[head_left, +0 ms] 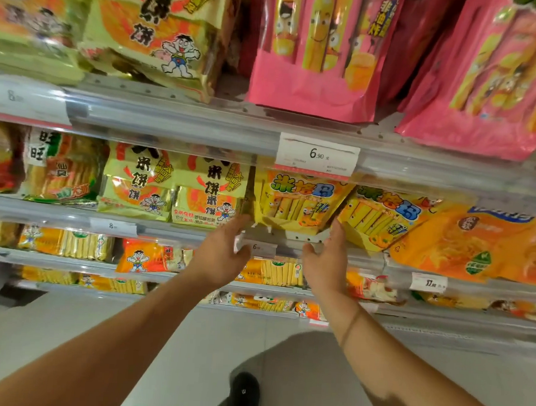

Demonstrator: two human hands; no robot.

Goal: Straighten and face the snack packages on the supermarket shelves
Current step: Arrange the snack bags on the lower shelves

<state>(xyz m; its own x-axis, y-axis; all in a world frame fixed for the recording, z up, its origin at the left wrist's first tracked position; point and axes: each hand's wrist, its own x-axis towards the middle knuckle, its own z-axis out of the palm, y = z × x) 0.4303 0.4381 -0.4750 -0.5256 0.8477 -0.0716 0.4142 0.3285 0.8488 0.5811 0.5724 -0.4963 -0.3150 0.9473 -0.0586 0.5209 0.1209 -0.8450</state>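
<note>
Two hands frame one yellow snack bag [294, 201]: your left hand [224, 250] and right hand [327, 257] reach up with fingers loosely spread, touching its lower corners without a visible grip. It looks nearly squared, but just right of your right hand a second yellow bag [382, 220] leans crooked, and the orange packs [473, 245] beyond overhang the shelf edge [365, 259], so most facing remains.

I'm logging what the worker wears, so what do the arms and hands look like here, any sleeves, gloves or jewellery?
Both forearms are bare, with no sleeves in view. The left hand and right hand wear no gloves, and no rings show. A thin band circles the right forearm above the wrist.
</note>
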